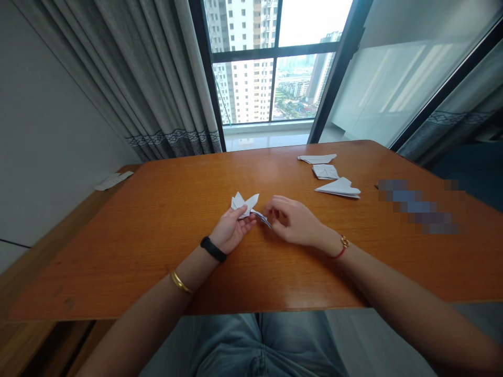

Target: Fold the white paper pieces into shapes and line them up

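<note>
My left hand (232,228) pinches a white folded paper figure (245,205) between thumb and fingers, above the table. Pointed flaps of the figure stand up past the thumb. From its right side a narrow folded strip with dark edges slants down to the right. My right hand (291,219) is curled closed at that strip, with its fingertips at the strip's lower end. Its fingers partly hide the exact contact there.
On the wooden table (176,199), a folded paper plane (338,187), a square folded paper (325,171) and a long folded paper (316,158) lie at the back right. More paper (113,180) rests at the far left. A blurred patch covers something on the right.
</note>
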The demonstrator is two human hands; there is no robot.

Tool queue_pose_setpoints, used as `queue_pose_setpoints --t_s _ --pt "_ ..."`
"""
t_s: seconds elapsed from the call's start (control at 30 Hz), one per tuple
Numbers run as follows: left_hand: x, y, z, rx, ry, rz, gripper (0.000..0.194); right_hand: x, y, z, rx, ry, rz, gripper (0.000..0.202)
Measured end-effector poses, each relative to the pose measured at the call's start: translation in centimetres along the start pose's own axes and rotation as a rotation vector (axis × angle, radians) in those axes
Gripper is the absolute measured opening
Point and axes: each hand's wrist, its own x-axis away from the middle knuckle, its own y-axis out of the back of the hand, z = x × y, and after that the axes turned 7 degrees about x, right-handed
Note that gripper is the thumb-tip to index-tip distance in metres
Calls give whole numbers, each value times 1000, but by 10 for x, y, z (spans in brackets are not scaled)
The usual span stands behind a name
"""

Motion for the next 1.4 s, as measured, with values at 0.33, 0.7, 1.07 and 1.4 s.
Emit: queue_pose_setpoints --t_s 0.33,0.7,1.07,1.4 --pt "-7 5 -1 -41 -153 -30 6 2 -28 5 295 23 237 40" --pt "-5 4 -3 -118 -229 -20 16 -9 -11 -10 -547 -518 -282 22" --pt "10 -2 5 -540 -124 332 50 -11 -1 -1 -786 -583 181 27" --pt "6 -1 7 -479 -277 279 34 -10 -13 -6 -664 -570 -141 49"
